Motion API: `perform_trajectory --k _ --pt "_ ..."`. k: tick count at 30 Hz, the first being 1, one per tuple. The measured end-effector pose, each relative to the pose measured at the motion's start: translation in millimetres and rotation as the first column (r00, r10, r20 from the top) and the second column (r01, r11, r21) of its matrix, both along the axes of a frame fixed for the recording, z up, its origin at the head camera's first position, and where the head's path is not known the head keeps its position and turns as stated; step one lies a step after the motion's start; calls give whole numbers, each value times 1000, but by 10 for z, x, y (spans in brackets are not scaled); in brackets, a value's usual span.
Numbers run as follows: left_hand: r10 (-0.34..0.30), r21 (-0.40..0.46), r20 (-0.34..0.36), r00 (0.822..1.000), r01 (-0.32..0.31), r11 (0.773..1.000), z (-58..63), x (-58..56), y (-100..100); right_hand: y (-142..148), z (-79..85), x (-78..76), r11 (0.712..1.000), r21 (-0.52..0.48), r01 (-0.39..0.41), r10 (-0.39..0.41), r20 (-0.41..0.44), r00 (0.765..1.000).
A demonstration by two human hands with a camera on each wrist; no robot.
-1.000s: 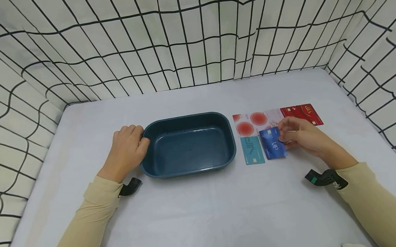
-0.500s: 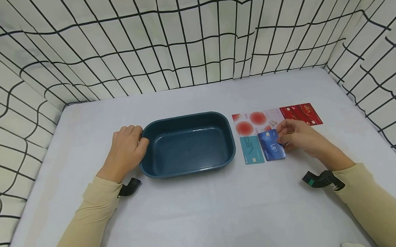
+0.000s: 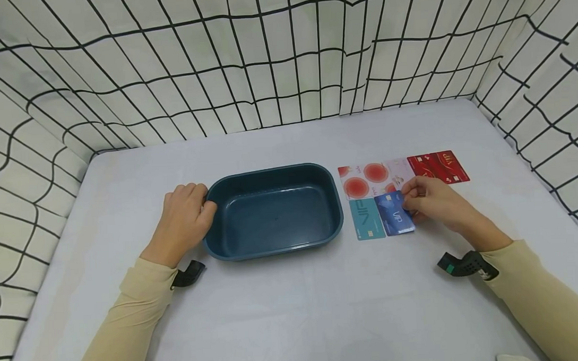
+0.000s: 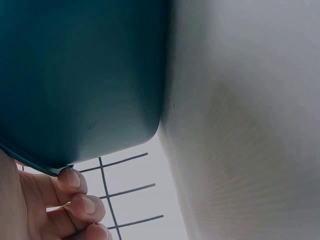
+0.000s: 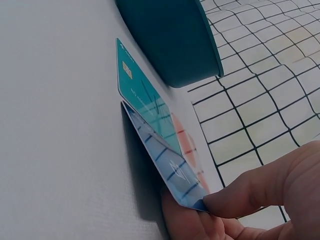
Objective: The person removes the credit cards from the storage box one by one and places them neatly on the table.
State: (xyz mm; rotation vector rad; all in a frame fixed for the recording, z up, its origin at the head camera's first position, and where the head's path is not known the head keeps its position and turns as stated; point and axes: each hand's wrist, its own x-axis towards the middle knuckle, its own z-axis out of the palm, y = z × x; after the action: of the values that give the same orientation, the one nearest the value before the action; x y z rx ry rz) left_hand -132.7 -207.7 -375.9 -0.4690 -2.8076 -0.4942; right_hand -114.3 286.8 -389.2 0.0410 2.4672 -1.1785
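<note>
My left hand (image 3: 185, 221) grips the left rim of a dark teal plastic basin (image 3: 276, 218); the left wrist view shows curled fingertips (image 4: 82, 200) under its lip. With thumb and fingers my right hand (image 3: 435, 204) pinches the right edge of a blue VIP card (image 3: 394, 213). In the right wrist view that card (image 5: 167, 162) is tilted, its held edge raised off the table. A teal card (image 3: 367, 219) lies flat beside it, to the left. Behind them lie pink-and-white cards with red circles (image 3: 361, 186) and red VIP cards (image 3: 443, 166), partly hidden by my right hand.
A white cloth covers the table (image 3: 284, 308). Black wire grid panels (image 3: 275, 59) stand along its back and both sides. A small white item (image 3: 512, 359) shows at the front right edge. Each wrist wears a black strap mount (image 3: 189, 273).
My right hand has moved slightly left and toward me, bringing the blue card down closer against the teal card. The left hand and the basin stay in place.
</note>
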Motion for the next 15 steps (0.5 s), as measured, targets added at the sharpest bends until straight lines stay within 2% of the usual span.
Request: perform_trajectory --k 15 --pt "6 2 15 1000 -6 1000 -1 -4 9 -44 10 8 999 40 4 -4 6 1000"
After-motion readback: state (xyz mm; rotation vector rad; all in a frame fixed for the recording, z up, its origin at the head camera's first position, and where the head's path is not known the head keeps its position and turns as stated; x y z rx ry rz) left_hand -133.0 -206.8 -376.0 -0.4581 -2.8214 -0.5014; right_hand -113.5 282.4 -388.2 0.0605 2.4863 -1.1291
